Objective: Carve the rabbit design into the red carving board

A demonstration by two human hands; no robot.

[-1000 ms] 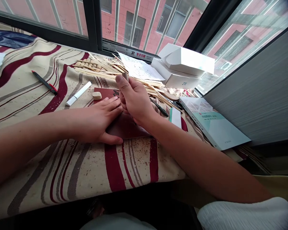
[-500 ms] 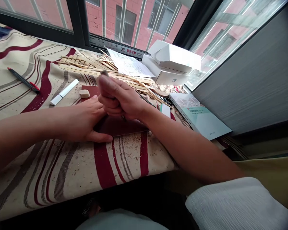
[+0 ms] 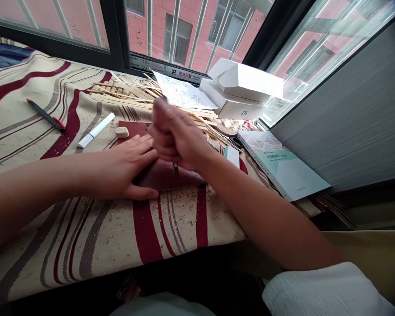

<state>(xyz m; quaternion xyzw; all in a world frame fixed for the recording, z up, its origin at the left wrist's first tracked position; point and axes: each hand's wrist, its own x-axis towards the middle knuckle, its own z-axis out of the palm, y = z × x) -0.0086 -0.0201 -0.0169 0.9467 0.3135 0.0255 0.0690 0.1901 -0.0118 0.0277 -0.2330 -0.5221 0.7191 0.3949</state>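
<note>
My left hand (image 3: 131, 169) lies flat with fingers stretched on a dark red-brown sheet (image 3: 151, 176), its thumb along the near edge. Just right of it, my right hand (image 3: 181, 138) is closed in an upright fist, thumb on top. A slim hand tool (image 3: 175, 169) is gripped in this fist; only a short metal end shows below it, pointing down at the sheet. The handle is hidden by the fingers, so I cannot tell the exact kind. Beyond my left fingers, a beige eraser-like block (image 3: 121, 132) rests at the sheet's far left corner.
A white marker (image 3: 96, 130) and a black and red pen (image 3: 46, 115) lie to the left on the striped cloth (image 3: 108, 228). Behind are thin wood strips (image 3: 128, 96), a drawn-on paper (image 3: 181, 92) and a white box (image 3: 240, 90). A book (image 3: 283, 164) lies right; crumbs dot the cloth.
My right fist has moved slightly right over the sheet, and more of the tool's metal end shows beneath it. The left hand stays flat. The whole view has shifted a little.
</note>
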